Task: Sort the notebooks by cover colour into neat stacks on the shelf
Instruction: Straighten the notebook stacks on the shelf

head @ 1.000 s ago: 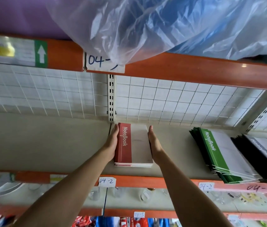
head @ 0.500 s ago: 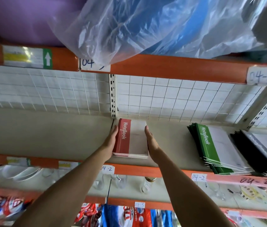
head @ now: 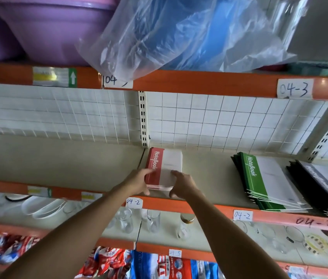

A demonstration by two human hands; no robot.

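A stack of red-spined notebooks [head: 165, 160] lies on the beige shelf [head: 58, 158], its far end against the wire grid. My left hand [head: 139, 183] grips the stack's near left corner, with fingers curled over the red cover. The near right corner is held by my right hand [head: 183, 184], fingertips on the white part of the cover. A fanned stack of green notebooks [head: 259, 178] lies further right on the same shelf. Beside it, at the frame's right edge, is a spread stack of black notebooks [head: 324, 186].
The shelf's orange front beam [head: 209, 207] carries paper labels. Above, a purple tub [head: 54, 31] and a plastic-wrapped blue item [head: 189, 31] overhang the upper beam. Glass jars [head: 153, 220] and snack packets [head: 108, 262] fill the lower shelves. A slotted upright [head: 143, 119] stands behind the red stack.
Both hands have slid from the long sides of the red stack back to its near corners, and their fingers now curl over the top cover. The stack has stayed in place.
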